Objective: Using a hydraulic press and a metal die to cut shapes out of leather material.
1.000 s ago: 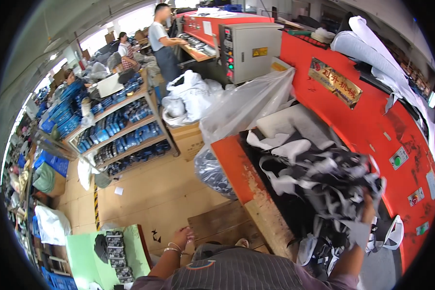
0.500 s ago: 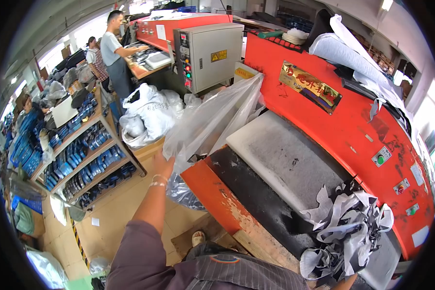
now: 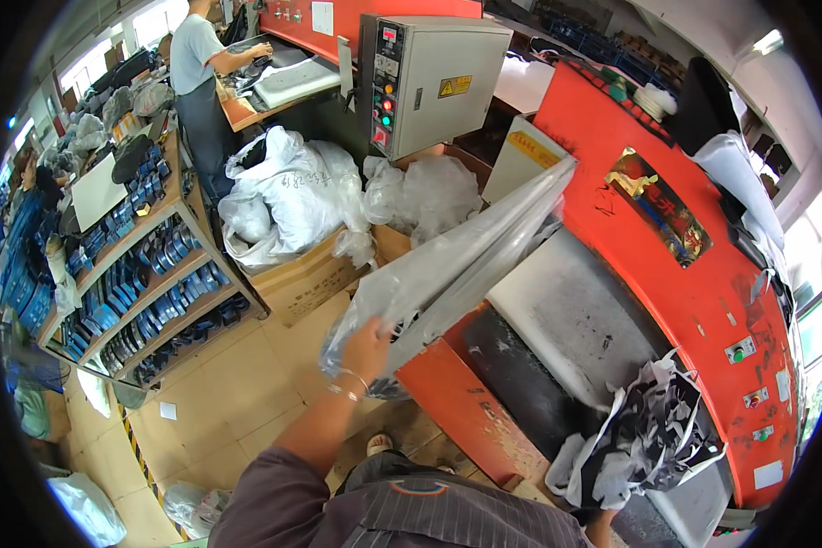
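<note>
My left hand is closed on a large clear plastic bag, whose upper part stretches up to the right against the red machine. The bag's lower end hangs beside the orange-red front edge of the machine's bed. At the lower right, my right hand shows only in part beneath a tangled bundle of white and black cut-out scraps. It grips the bundle from below, its fingers hidden by the strips. The bundle is over the black and grey bed, close to the white cutting board.
A red press machine fills the right side. Beyond the bag stand a cardboard box with white sacks and a grey control cabinet. Shelves of blue-edged parts are at left. A co-worker stands at another machine.
My view has shifted, so the surroundings sit differently. My left hand still has the bag, now drawn into a narrower sheet. The scrap bundle and right hand have moved slightly left in the picture.
</note>
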The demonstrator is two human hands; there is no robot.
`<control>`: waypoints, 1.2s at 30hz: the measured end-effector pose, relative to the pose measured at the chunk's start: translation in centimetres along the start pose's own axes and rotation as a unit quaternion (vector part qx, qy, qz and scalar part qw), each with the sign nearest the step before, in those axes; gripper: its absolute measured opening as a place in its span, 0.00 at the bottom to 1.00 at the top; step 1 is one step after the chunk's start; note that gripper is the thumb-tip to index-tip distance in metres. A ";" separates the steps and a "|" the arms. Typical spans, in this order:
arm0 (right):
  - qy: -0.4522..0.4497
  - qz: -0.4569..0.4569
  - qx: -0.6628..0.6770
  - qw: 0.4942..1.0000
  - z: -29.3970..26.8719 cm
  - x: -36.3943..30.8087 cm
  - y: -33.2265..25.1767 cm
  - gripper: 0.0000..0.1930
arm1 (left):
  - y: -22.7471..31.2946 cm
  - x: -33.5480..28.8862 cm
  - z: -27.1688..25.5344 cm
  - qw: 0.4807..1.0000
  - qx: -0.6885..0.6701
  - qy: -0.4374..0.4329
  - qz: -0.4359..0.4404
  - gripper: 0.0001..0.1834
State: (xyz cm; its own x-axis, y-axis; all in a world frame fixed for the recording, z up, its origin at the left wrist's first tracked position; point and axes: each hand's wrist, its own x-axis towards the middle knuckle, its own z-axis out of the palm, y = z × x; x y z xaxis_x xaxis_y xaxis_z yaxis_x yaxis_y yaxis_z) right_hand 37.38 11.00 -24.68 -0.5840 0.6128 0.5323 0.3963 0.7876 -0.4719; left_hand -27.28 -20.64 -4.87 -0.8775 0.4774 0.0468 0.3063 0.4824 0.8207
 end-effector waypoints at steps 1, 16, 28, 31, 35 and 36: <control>-0.003 -0.004 -0.001 1.000 4.6 1.5 -2.1 0.24 | 1.3 -0.8 -0.9 0.998 0.001 -0.060 -0.015 0.16; -0.490 -0.099 -0.034 0.865 44.5 35.8 -49.3 0.11 | 2.5 -0.4 -9.5 0.971 -0.234 -0.002 -0.055 0.16; -0.170 -0.201 0.015 0.965 19.8 39.3 -46.0 0.20 | 4.7 0.7 -9.1 0.948 -0.310 -0.071 0.013 0.16; -0.065 0.037 -0.105 0.992 15.1 35.0 -38.7 0.32 | 5.0 0.6 -9.2 0.947 -0.307 -0.097 -0.012 0.16; -0.146 0.186 -0.155 0.959 12.6 27.3 -36.1 0.41 | 3.7 -0.3 -8.9 0.930 -0.347 -0.120 -0.027 0.15; -0.144 0.183 -0.154 0.960 13.1 26.4 -36.8 0.41 | 3.5 -0.4 -8.7 0.926 -0.350 -0.134 -0.046 0.15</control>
State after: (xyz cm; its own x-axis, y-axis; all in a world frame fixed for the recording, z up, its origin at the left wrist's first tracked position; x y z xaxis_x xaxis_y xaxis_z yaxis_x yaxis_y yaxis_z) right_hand -1.92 -2.66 -2.41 -0.5195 0.8442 0.1322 0.7775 0.5312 -0.3367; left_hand -29.09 -25.52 2.98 -0.7362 0.6682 -0.1073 -0.1614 -0.0194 0.9867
